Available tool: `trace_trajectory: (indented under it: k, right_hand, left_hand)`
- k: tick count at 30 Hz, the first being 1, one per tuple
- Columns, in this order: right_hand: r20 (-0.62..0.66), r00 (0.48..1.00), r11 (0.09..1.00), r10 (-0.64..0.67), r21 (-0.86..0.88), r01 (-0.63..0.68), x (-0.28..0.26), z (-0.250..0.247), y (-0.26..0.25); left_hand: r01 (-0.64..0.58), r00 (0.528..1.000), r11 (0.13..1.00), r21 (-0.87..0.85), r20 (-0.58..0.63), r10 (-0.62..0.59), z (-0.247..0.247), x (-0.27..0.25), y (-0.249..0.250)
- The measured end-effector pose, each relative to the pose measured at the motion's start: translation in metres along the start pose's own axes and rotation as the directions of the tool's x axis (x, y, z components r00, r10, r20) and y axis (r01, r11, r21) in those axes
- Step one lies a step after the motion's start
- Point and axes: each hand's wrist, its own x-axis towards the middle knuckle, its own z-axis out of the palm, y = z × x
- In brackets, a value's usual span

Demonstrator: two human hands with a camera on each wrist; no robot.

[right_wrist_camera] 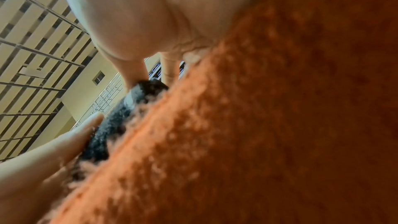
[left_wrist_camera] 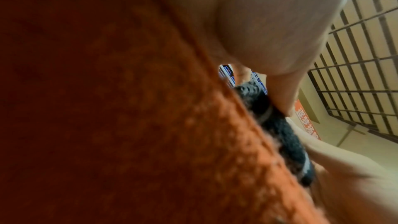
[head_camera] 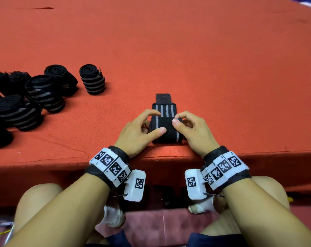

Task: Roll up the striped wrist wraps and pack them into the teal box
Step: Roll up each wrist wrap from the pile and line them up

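Hands at the near edge of the counter, both gripping one striped wrist wrap.

Left hand [head_camera: 139, 130] and right hand [head_camera: 192, 130] hold the partly rolled wrist wrap [head_camera: 166, 128] from either side, thumbs pressed on top of the roll, fingers curled over its far side. Unrolled tail of the wrap lies flat on the red counter [head_camera: 222, 68] just beyond the roll, ending in a dark tab [head_camera: 163, 98]. Finished rolls [head_camera: 35, 93] sit in a cluster well to the left of the held wrap, one roll [head_camera: 92, 79] standing upright nearest to it. Both wrist views show red fabric close up, with fingers pressing the black wrap [left_wrist_camera: 286, 130].
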Motion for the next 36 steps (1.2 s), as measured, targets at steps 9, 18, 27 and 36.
trace_trajectory:
  k: [9, 18, 27, 36]
  right_hand:
    - [-0.121, 0.992, 0.991, 0.023, -0.128, -0.039, 0.004, 0.002, 0.002]
    - [0.100, 0.986, 0.990, -0.136, -0.023, 0.139, -0.010, -0.007, -0.001]
    - [0.051, 0.997, 0.994, -0.065, -0.081, 0.069, -0.008, -0.007, -0.003]
    - [0.035, 0.999, 0.997, 0.001, -0.079, 0.002, 0.000, -0.001, -0.003]
  left_hand:
    - [-0.072, 0.997, 0.997, 0.025, 0.007, 0.072, 0.000, -0.003, -0.001]
    - [0.022, 0.997, 0.999, -0.033, -0.068, -0.025, 0.005, 0.004, -0.006]
    - [0.002, 0.998, 0.998, 0.068, -0.068, 0.003, 0.006, 0.000, 0.000]
    - [-0.061, 0.997, 0.997, -0.049, -0.043, 0.059, 0.003, -0.004, -0.001]
